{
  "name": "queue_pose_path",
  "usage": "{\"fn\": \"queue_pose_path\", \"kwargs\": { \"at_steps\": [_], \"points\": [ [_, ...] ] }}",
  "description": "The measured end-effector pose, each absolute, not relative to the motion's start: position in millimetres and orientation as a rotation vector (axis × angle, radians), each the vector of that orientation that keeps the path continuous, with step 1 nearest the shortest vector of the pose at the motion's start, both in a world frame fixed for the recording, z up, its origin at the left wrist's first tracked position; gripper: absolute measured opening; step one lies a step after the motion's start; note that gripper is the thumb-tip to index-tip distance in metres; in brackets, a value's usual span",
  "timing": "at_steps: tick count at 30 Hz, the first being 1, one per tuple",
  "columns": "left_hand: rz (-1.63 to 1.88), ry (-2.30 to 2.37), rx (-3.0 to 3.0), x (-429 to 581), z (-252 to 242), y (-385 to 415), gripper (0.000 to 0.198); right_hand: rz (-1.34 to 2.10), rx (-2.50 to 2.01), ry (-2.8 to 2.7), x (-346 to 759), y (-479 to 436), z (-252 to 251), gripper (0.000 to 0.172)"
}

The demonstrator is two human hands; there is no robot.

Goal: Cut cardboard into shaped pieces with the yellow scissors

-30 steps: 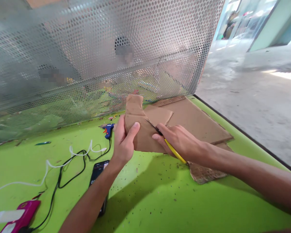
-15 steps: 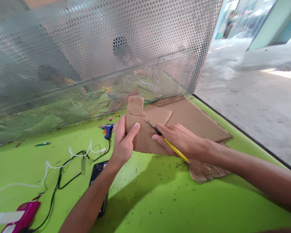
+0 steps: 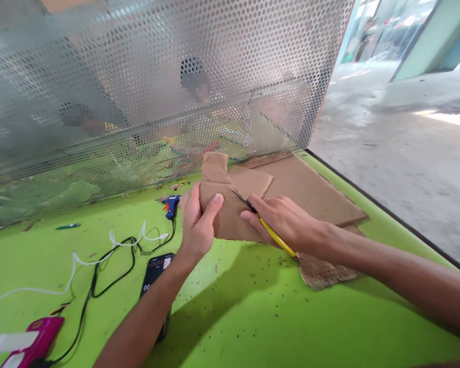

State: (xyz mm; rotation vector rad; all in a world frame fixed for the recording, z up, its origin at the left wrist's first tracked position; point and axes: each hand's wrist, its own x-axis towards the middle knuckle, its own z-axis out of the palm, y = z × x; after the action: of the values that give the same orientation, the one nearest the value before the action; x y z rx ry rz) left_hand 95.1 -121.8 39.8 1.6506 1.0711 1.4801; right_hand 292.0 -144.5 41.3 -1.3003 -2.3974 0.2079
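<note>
My left hand (image 3: 201, 220) is closed around the left edge of a brown cardboard piece (image 3: 235, 220), thumb on top. This piece has a narrow neck at its upper end and a curved edge. My right hand (image 3: 285, 220) grips a yellow-handled cutting tool (image 3: 278, 237) with a thin, dark, pointed blade. The blade tip lies against the cardboard at the curved edge, right of my left thumb. My fingers hide part of the tool, so I cannot tell whether it is a knife or scissors.
Larger cardboard sheets (image 3: 310, 186) and a torn scrap (image 3: 322, 271) lie on the green table (image 3: 230, 317). On the left are a blue glue gun (image 3: 171, 206), cables (image 3: 95, 271), a phone (image 3: 153, 273), a pink power strip (image 3: 42, 337) and a pen (image 3: 68, 226). A perforated metal screen (image 3: 157, 102) stands behind.
My left hand and the cardboard piece have shifted very slightly to the right. The tool's blade stays at the curved edge, and my right hand has barely moved.
</note>
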Motion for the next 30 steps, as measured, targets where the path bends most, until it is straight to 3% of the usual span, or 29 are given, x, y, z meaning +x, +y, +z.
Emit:
{"fn": "queue_pose_path", "kwargs": {
  "at_steps": [9, 19, 30],
  "points": [
    [1.538, 1.101, 1.638, 95, 37, -122, 0.027, 0.217, -1.355, -2.343, 287, -148, 39, 0.047],
    [1.472, 1.054, 1.667, 98, 41, -126, 0.023, 0.22, -1.316, -2.399, 294, -149, 51, 0.039],
    [1.481, 1.064, 1.662, 98, 40, -127, 0.022, 0.193, -1.377, -2.332, 287, -149, 41, 0.047]
  ]
}}
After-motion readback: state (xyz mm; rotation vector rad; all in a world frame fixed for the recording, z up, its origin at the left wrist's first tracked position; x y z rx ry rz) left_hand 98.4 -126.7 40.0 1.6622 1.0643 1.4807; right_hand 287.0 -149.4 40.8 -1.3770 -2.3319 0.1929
